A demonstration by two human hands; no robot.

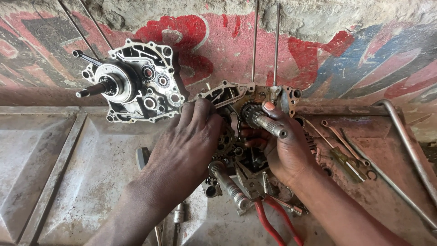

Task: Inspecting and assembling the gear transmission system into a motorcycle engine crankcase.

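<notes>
Two bare hands at work on an open engine case half point(255, 132), greasy and dark, lying on a dented metal counter point(82, 173) close to the painted wall point(318, 50). Left hand point(191, 136) spread flat and rather wide over the left part of the case, fingers resting on the rim and on the gears beneath; nothing clearly gripped, palm hidden from view. Right hand point(282, 150) closed around a splined gear shaft point(266, 122) standing out of the case, thumb pressed on top near the toothed gear. Two thin steel studs point(276, 41) rising from the upper edge of the case, straight up against the wall. Second case half point(134, 82) to the left, cleaner and silver, leaning near the wall, with round bearings and a stub shaft pointing left, well apart from both hands. Near the bottom edge of the case, a ribbed shaft point(230, 184) and pliers with red handles point(273, 218), just beside the right wrist. To the right, a few spanners point(346, 152) lying on the counter, and a bent steel tube point(409, 141) beyond them. On the wall, big painted shapes in red, with blue and dark patches to the right, worn and partly flaked; no package or label to see.
</notes>
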